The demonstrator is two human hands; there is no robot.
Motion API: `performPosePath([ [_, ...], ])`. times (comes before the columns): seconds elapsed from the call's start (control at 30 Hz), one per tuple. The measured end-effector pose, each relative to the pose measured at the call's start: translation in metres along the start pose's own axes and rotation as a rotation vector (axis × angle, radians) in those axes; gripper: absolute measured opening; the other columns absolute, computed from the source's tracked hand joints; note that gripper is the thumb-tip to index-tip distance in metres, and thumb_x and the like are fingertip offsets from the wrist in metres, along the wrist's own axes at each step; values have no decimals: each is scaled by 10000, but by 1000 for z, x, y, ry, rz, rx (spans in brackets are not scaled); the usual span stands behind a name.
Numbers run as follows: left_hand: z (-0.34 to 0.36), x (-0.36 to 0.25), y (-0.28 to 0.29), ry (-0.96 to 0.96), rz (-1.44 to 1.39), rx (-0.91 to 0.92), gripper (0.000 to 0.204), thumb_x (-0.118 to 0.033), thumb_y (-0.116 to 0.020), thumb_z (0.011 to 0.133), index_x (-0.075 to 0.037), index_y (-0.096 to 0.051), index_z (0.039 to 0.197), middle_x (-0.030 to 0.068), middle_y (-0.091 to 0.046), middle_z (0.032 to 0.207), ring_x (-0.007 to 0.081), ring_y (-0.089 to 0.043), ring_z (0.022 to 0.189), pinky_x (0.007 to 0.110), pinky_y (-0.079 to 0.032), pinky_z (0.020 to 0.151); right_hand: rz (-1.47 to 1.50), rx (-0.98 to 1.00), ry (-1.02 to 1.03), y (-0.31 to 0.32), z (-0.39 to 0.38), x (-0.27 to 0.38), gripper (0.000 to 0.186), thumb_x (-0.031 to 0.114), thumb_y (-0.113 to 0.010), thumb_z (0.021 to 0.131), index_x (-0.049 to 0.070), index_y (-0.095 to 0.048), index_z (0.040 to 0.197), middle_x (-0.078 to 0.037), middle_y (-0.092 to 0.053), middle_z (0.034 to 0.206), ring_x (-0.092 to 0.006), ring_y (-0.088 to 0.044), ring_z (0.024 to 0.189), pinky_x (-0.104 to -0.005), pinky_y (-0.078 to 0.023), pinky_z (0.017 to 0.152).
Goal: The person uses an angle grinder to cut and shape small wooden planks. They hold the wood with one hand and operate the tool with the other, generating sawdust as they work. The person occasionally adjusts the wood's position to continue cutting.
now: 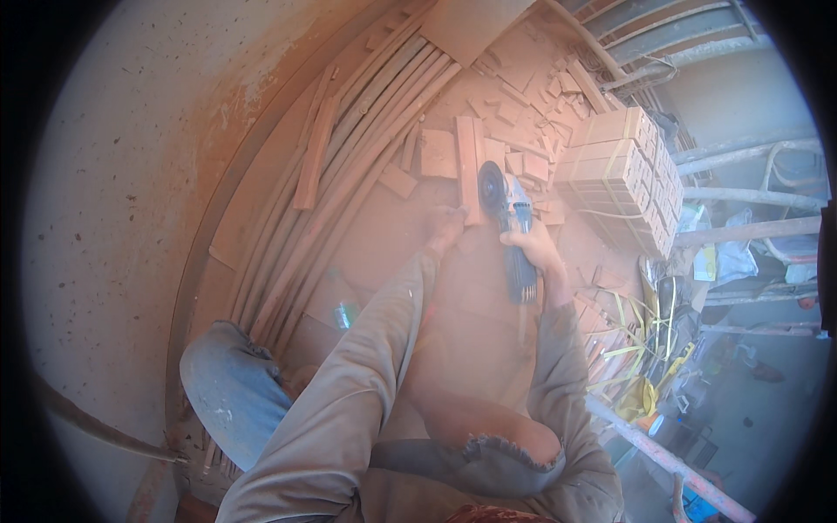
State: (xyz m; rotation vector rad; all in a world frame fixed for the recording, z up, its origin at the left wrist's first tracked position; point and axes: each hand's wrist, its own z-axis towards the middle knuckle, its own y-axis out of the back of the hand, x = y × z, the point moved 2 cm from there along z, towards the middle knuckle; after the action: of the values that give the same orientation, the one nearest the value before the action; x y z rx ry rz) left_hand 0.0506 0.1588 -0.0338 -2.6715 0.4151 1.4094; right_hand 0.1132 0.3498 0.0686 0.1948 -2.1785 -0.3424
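My right hand (pixel 535 244) is wrapped round the body of an angle grinder (pixel 521 275). The grinder's dark round disc (pixel 493 186) stands on edge, along the right side of a long reddish clay tile strip (pixel 467 157). Whether the disc touches the strip is hard to tell through the dust. At the near end of that strip is my left hand (pixel 445 228), its fingers closed on it, partly blurred by haze. A flat square tile piece (pixel 438 153) lies just left of the strip.
Strapped stacks of clay tiles (pixel 602 174) stand at the right. Long pipes or poles (pixel 349 166) run along the left wall. Broken tile pieces (pixel 514 105) litter the far floor. A plastic bottle (pixel 343 307) lies left of my left forearm; yellow straps (pixel 641 336) tangle at the right, beside metal tubes.
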Motion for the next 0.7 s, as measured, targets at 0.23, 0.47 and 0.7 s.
performPosePath([
  [0.23, 1, -1, 5, 11, -9, -13, 402, -311, -677, 913, 53, -742, 754, 167, -736, 744, 235, -701, 732, 418, -501, 687, -21, 45, 34, -1, 27, 16, 480, 171, -778, 783, -16, -635, 1202, -44, -639, 1070, -155, -614, 932, -344, -512, 823],
  [0.47, -1, 3, -6, 4, -41, -17, 419, -358, -701, 897, 48, -768, 819, 187, -752, 792, 255, -718, 763, 421, -521, 726, -63, 26, 99, 7, 39, 18, 536, 179, -776, 783, -25, -603, 1247, -59, -636, 1065, -172, -627, 929, -349, -522, 816],
  [0.7, 27, 40, -14, 44, -9, 0, 410, -375, -716, 885, 29, -781, 875, 212, -769, 903, 289, -744, 888, 410, -545, 808, -106, 12, 54, 0, 45, 32, 519, 208, -775, 777, -32, -631, 1214, -72, -656, 1048, -174, -635, 930, -354, -524, 817],
])
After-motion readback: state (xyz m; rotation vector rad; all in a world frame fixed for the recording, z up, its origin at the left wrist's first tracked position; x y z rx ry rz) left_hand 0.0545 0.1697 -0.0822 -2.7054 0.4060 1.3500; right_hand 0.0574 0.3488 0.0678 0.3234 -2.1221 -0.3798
